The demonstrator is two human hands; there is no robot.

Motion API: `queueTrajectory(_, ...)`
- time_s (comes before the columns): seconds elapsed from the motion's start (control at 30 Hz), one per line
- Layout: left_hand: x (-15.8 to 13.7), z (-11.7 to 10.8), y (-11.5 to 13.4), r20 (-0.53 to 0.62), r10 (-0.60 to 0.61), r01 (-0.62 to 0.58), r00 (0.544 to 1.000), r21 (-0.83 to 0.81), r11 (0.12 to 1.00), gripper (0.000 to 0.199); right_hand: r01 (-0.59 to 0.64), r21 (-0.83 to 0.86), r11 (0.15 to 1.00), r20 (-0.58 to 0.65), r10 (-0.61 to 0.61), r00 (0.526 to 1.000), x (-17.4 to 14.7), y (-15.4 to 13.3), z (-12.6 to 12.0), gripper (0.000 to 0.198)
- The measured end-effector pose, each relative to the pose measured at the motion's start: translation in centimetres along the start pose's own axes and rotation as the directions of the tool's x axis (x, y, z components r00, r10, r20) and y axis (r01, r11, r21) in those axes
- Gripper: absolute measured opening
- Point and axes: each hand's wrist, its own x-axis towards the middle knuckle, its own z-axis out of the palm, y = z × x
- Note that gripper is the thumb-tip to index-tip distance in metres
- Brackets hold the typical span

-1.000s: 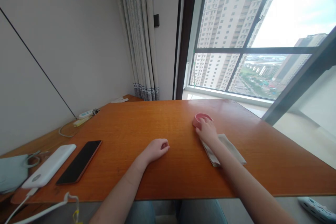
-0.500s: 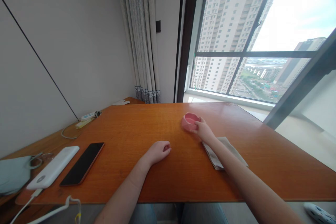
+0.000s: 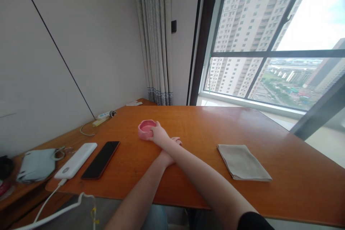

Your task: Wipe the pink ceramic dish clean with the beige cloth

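My right hand (image 3: 159,136) grips the near right side of a small pink bowl (image 3: 145,132) with a thick, wavy rim. The bowl is left of the table's middle, above or on the wood; I cannot tell which. My right forearm crosses over my left hand (image 3: 167,157), which rests on the table and is partly hidden under it. The left fingertips show past the right wrist, loosely curled, with nothing seen in them. A folded grey cloth (image 3: 244,162) lies flat to the right of both arms.
On the left lie a black phone (image 3: 100,160), a white power bank (image 3: 76,160) with a cable, and a pale grey pouch (image 3: 37,165). A power strip (image 3: 104,115) sits by the wall. The wooden table (image 3: 205,125) reaches towards the window.
My right hand has carried the pink bowl leftwards, so my arms now cross and the cloth is uncovered. My left hand stays near its place. The view has turned slightly left.
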Motion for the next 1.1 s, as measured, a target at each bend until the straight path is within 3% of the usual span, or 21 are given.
queueTrajectory(0.3, -0.1, -0.1, 0.1, -0.06, 0.023, -0.022, 0.998, 0.025, 0.999, 0.024, -0.032, 0.006, 0.999, 0.069, 0.032, 0.997, 1.9, -1.2, 3.1, 0.034)
queueTrajectory(0.93, -0.3, 0.5, -0.4, -0.13, 0.053, -0.047, 0.99, 0.045, 0.998, 0.025, -0.107, 0.016, 0.994, 0.104, 0.105, 0.989, 2.4, -2.2, 3.8, 0.042)
queueTrajectory(1.1, 0.1, 0.5, -0.8, -0.151, 0.1, -0.086, 0.984, 0.092, 0.992, 0.028, 0.052, 0.062, 0.997, -0.04, -0.05, 0.998, -0.9, -0.9, 3.0, 0.066)
